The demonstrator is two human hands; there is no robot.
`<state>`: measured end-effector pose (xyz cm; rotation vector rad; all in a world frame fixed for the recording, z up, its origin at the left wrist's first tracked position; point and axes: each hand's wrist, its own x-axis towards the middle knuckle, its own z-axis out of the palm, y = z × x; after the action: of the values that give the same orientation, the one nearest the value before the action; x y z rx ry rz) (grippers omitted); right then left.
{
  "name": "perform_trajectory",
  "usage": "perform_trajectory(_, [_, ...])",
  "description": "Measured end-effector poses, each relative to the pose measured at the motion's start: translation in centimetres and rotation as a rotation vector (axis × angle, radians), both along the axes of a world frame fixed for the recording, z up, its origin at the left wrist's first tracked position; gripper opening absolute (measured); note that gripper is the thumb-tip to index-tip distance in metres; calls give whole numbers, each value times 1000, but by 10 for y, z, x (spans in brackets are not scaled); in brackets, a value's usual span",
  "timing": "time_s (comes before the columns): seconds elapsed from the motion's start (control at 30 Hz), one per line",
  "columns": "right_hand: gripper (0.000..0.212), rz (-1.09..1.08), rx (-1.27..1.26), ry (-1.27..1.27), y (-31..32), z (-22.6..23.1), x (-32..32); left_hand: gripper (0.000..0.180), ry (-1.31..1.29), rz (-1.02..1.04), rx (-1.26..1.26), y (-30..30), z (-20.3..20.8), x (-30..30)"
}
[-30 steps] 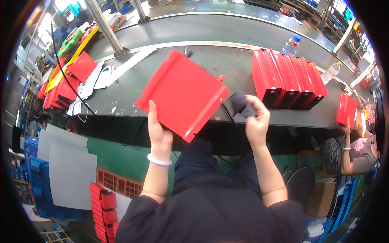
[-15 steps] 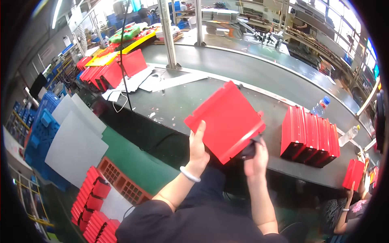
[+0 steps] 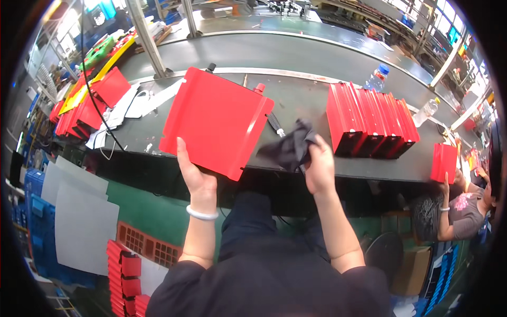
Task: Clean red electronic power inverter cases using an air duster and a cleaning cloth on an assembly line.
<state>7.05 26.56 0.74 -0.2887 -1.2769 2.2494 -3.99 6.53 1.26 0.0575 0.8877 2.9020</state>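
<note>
My left hand [image 3: 196, 177] grips the lower edge of a flat red metal housing [image 3: 216, 124], thumb on its broad face. The housing is tilted up above the bench edge, and a black knob and a red knob stick out at its far side. In my right hand [image 3: 320, 166] is a crumpled black cloth [image 3: 297, 147], closed between thumb and fingers and apart from the housing. Just right of that hand stands a row of similar red housings [image 3: 369, 119] on the dark workbench [image 3: 285, 98]. A tool with a black handle [image 3: 274, 124] lies behind the cloth.
Two bottles, one blue-capped [image 3: 376, 78] and one yellow-capped [image 3: 425, 112], stand behind the row. At the right a co-worker's hand [image 3: 446, 193] holds another red piece [image 3: 443, 162]. More red housings [image 3: 124, 274] are stacked low at left, beside grey sheets [image 3: 84, 232].
The red housing has moved left and turned more face-on to me. My right hand with the cloth has come away from its edge. The whole view has swung to the right.
</note>
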Motion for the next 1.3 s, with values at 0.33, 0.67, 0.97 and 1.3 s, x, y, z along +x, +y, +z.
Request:
perform_trajectory(0.33, [10, -191, 494, 120, -6, 16, -39, 52, 106, -137, -77, 4, -10, 28])
perform_trajectory(0.67, [30, 107, -279, 40, -6, 9, -30, 53, 133, -84, -88, 10, -9, 30])
perform_trajectory(0.97, [22, -118, 465, 187, -6, 4, -19, 53, 136, -119, -29, 11, -11, 32])
perform_trajectory(1.3, [24, -143, -63, 285, -16, -11, -14, 60, 248, -115, -91, 10, -24, 29])
